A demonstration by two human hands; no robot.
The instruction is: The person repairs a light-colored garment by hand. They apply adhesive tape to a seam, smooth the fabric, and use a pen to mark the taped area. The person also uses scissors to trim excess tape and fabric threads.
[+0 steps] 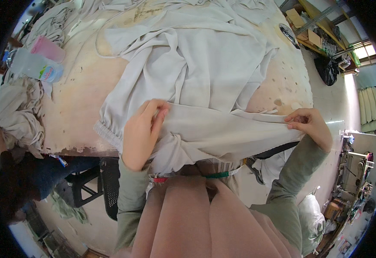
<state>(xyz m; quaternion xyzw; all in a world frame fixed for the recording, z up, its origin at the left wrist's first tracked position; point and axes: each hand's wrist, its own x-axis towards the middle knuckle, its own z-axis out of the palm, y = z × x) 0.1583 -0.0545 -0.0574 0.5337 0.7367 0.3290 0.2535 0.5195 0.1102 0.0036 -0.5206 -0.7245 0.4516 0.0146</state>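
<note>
A light grey garment lies spread on a pale wooden table, with a gathered elastic band at its left side and a long folded strip along its near edge. My left hand pinches the top edge of this strip near the middle. My right hand pinches the strip's right end, thumb and fingers closed on the cloth, beside the table's right edge. The cloth between my hands hangs in loose folds toward the front edge.
A translucent bottle, pink container and crumpled fabric lie on the left. A person's dark-clothed legs are at lower left, beside a black stool. Shelves, a black bag and white sack stand right.
</note>
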